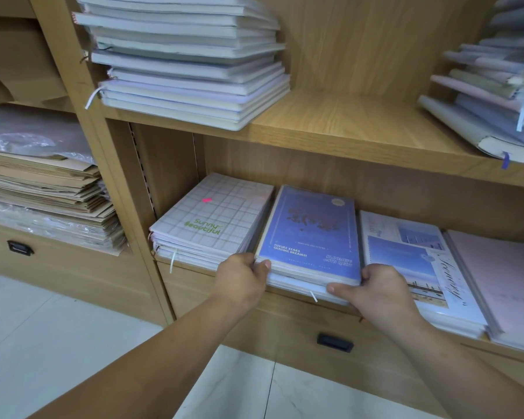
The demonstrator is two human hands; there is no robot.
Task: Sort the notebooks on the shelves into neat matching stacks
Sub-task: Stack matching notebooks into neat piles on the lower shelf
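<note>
Two hands: left hand [239, 278] and right hand [378, 290] are placed at the front corners of the blue notebook stack [310, 234].
Left fingers [263, 264]: curled round the stack's left front corner.
Right fingers [338, 288]: curled round its right front corner.
Stack location: lower shelf [191, 269], between the grid-covered stack [215, 219] and the scenery-covered stack [412, 255].

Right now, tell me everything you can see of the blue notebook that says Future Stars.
The blue notebook lies flat, face up, atop a short stack on the lower shelf, between the grid-cover stack and the scenery-cover stack. Its cover has white text, "FUTURE STARS CHASING DREAMS!", and its page edges are cream. The left hand and right hand grip its front corners.
</note>
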